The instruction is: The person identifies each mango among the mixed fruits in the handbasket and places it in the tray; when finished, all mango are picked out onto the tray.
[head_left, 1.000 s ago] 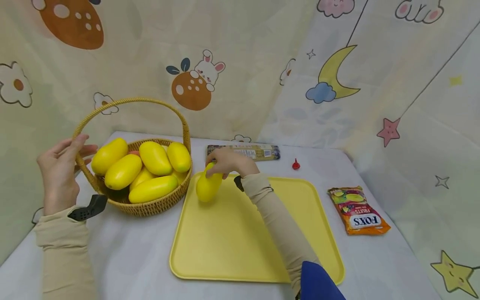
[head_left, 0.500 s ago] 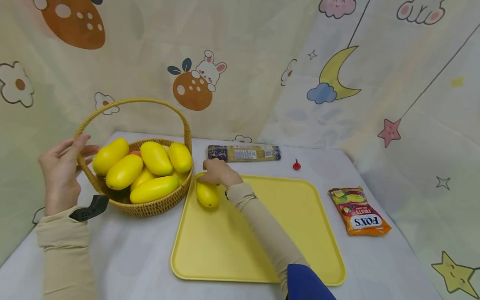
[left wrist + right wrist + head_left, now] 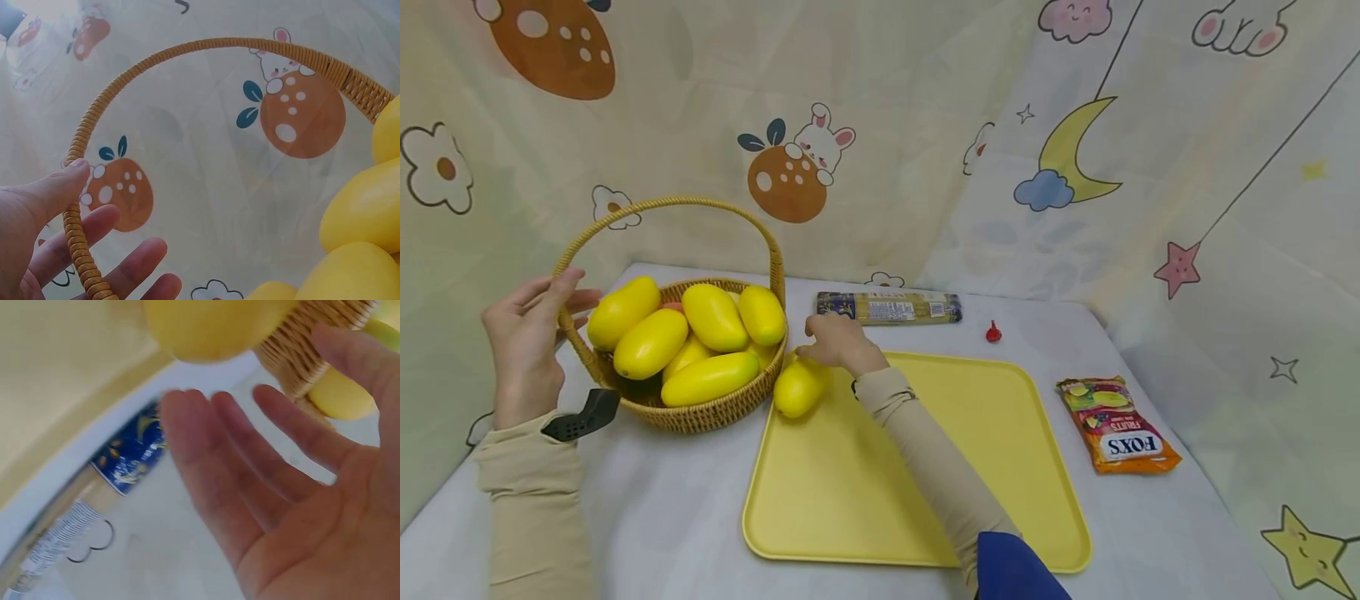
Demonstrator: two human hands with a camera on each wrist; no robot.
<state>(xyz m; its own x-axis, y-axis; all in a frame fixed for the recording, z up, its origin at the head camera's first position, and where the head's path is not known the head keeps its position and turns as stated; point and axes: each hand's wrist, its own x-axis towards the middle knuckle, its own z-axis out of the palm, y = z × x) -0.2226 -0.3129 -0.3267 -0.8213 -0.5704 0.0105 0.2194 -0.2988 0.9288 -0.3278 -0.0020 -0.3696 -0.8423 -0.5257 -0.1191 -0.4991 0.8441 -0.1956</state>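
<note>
A yellow mango [image 3: 799, 390] lies at the tray's far left corner, right beside the wicker basket [image 3: 692, 421]. My right hand [image 3: 837, 340] is just behind that mango. In the right wrist view its fingers [image 3: 203, 434] are extended, with the mango [image 3: 215, 328] beyond the fingertips and nothing in the palm. Several more yellow mangoes [image 3: 709, 379] fill the basket, with a bit of something red among them. At the basket's left side, my left hand [image 3: 527, 350] pinches the arched handle [image 3: 100, 106] between thumb and index finger; the other fingers are spread loosely behind it.
Under my right forearm is a yellow tray [image 3: 842, 492]. A long pack of noodles [image 3: 891, 307] lies behind it, with a small red object [image 3: 993, 332] to the right. An orange FOX'S candy bag [image 3: 1117, 425] is on the white tablecloth [image 3: 662, 517]. Patterned curtain hangs around.
My right hand has lowered the mango onto the tray and let go of it. The mango has since turned and shifted left against the basket side. My left hand stays at the handle.
</note>
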